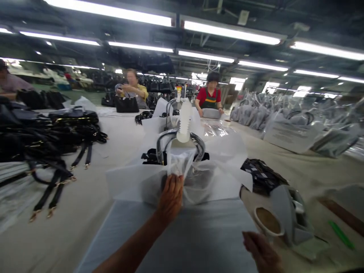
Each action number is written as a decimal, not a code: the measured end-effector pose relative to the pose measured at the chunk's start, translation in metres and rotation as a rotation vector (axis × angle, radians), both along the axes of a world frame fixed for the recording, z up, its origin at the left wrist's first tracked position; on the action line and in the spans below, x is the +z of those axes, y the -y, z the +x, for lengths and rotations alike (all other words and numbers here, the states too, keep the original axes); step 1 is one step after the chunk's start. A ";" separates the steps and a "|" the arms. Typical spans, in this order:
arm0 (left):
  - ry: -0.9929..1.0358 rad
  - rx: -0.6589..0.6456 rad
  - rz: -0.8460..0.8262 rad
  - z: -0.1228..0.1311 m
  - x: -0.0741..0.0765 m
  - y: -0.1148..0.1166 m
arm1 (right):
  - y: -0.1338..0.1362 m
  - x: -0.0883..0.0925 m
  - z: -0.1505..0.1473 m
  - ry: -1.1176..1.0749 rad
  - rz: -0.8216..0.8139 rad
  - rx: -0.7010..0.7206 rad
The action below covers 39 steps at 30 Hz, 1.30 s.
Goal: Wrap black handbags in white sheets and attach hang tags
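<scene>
A bag wrapped in thin white paper (pixel 199 182) stands on a pale sheet (pixel 182 235) in front of me. Its dark handles (pixel 199 142) arch up in clear plastic wrap, with a white plastic bottle-like item (pixel 184 121) at their top. My left hand (pixel 171 195) lies against the front of the wrapped bag, on the white wrapping between the handles, its fingers pressed together. At the lower right my right hand (pixel 260 250) is blurred, near the sheet's right edge; its fingers are curled, and what they hold, if anything, cannot be made out.
Black bags with straps (pixel 57 140) are piled at left. At right lie a tape roll (pixel 267 220), a green tool (pixel 341 235) and patterned dark pieces (pixel 264 176). Plastic-wrapped bags (pixel 295 131) line the right back. Across the table, people (pixel 209 96) handle bags.
</scene>
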<state>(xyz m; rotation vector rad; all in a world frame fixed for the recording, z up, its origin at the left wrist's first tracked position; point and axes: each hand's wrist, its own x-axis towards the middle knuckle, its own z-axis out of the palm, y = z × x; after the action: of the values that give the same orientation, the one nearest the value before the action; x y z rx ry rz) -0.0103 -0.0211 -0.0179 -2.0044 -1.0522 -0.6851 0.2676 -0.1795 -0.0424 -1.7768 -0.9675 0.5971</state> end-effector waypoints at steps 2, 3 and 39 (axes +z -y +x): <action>-0.001 -0.019 -0.006 0.000 0.000 0.002 | -0.026 0.029 -0.068 -0.041 0.124 0.208; 0.003 -0.033 -0.007 -0.001 0.000 0.003 | -0.040 0.043 -0.096 -0.067 0.162 0.293; 0.091 -0.223 -0.033 -0.014 -0.007 -0.001 | -0.174 0.087 -0.179 0.341 -0.229 0.254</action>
<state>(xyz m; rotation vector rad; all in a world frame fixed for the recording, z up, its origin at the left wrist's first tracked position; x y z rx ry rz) -0.0244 -0.0201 -0.0244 -2.1578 -0.9044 -0.8889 0.0883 -0.0053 0.0446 -2.0154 -1.4215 0.5920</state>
